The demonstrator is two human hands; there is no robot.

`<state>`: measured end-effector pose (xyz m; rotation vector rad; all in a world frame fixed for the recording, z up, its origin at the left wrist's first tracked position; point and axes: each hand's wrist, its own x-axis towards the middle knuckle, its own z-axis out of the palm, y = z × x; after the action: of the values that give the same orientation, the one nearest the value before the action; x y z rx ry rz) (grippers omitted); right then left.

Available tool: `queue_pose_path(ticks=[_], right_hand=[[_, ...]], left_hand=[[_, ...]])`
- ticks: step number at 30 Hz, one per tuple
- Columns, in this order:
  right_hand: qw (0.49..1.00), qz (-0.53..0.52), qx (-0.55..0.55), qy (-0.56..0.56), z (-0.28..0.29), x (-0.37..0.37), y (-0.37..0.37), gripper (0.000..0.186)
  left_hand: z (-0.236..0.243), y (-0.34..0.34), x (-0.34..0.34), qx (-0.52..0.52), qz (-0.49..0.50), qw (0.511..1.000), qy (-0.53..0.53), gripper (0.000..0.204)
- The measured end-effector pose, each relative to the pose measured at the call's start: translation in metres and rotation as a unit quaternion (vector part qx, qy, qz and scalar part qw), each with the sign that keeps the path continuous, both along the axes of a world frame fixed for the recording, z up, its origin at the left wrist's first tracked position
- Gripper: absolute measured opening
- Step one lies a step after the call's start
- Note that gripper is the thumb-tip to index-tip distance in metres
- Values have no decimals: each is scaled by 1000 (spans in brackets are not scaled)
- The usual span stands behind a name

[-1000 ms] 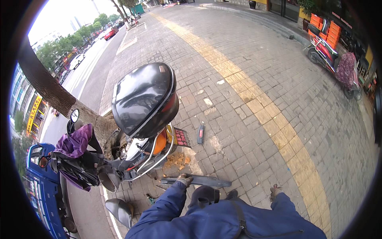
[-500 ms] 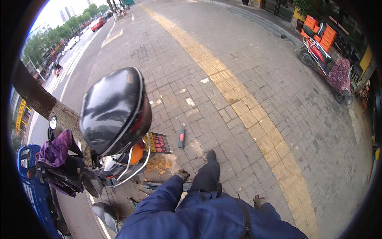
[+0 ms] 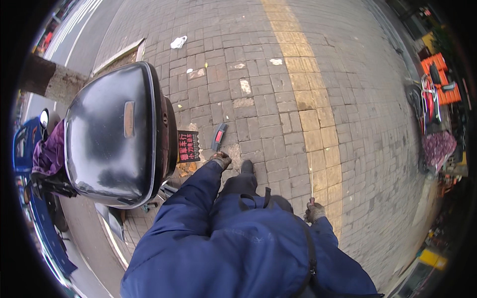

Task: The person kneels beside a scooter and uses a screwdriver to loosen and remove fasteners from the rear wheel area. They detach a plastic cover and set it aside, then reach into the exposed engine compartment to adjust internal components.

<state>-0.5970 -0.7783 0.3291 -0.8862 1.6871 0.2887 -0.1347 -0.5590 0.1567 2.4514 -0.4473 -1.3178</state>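
On the paving lies a dark curved bar [image 3: 218,136] with a red reflector-like patch. My gloved left hand [image 3: 221,160] is just on the near side of the bar, and whether it touches the bar is unclear. Its fingers are bunched in shadow, too small to read. My right hand [image 3: 314,212], also gloved, is closed round the handle of a screwdriver [image 3: 311,184], whose long thin shaft points away from me. Left of my left arm stands a scooter with a large glossy black top box [image 3: 112,134]. A black printed mud flap [image 3: 188,146] hangs from its rear.
A yellow tactile strip [image 3: 318,129] runs along the brick pavement. A tree trunk [image 3: 52,79] and a blue vehicle [image 3: 42,213] stand at the left, beside the road. At the far right is a red scooter [image 3: 430,102] with orange crates [image 3: 437,69].
The view has tipped down and shifted toward the scooter. My left hand has moved forward to the dark bar. My right hand has come forward, and the screwdriver's shaft now shows clearly.
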Motion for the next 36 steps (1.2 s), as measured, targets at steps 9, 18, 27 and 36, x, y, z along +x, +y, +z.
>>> queue_pose_path(ticks=[9, 18, 27, 36], right_hand=[[984, 160, 27, 77, 4, 141, -156, 26], [928, 366, -48, 50, -17, 386, -348, 36], [652, 751, -54, -93, 51, 733, -340, 41], [224, 963, -20, -148, 146, 939, -191, 43]], left_hand=[[-35, 8, 53, 90, 91, 991, -49, 34], [2, -21, 93, -4, 479, 874, 85, 22], [80, -84, 120, 74, 539, 833, -102, 64], [150, -151, 334, 142, 296, 918, -224, 40]])
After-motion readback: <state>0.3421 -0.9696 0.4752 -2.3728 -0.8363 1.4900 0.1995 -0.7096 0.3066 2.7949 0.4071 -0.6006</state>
